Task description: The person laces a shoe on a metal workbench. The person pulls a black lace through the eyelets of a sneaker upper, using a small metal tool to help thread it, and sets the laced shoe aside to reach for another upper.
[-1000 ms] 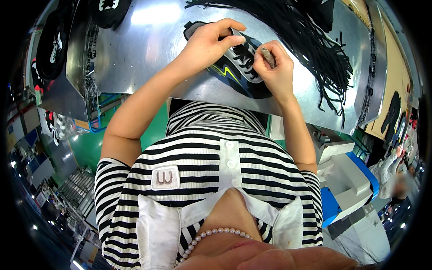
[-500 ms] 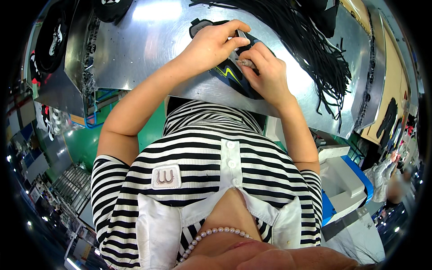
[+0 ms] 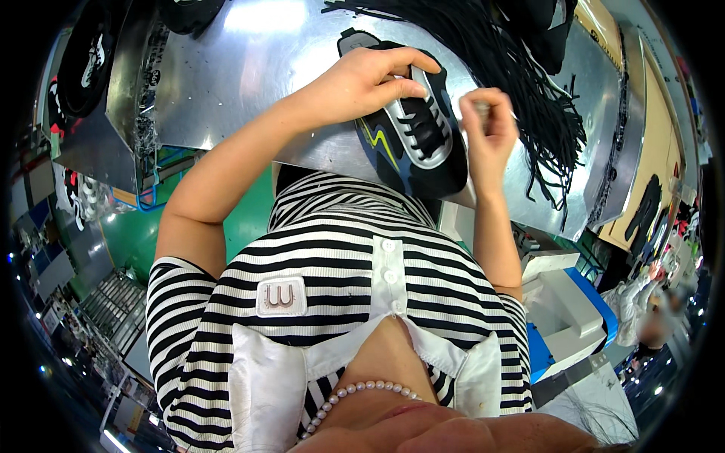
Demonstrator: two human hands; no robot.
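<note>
A black shoe upper [image 3: 423, 143] with grey lace panel and a yellow zigzag stripe lies on the shiny metal table [image 3: 249, 83]. My left hand [image 3: 362, 79] grips its top edge, thumb and fingers around the grey panel. To the right of the shoe, my right hand [image 3: 487, 124] is raised with its fingers pinched on a thin black lace end. A big bundle of black laces [image 3: 513, 60] lies just behind my right hand.
More black shoe uppers [image 3: 83, 60] lie at the far left, and others at the table's back edge. A white and blue machine [image 3: 566, 317] stands low on the right. Green floor shows under the table's left side.
My right hand has pulled away from the shoe to the right and lifted, drawing the lace. My left hand has shifted its grip along the shoe, which now lies more exposed.
</note>
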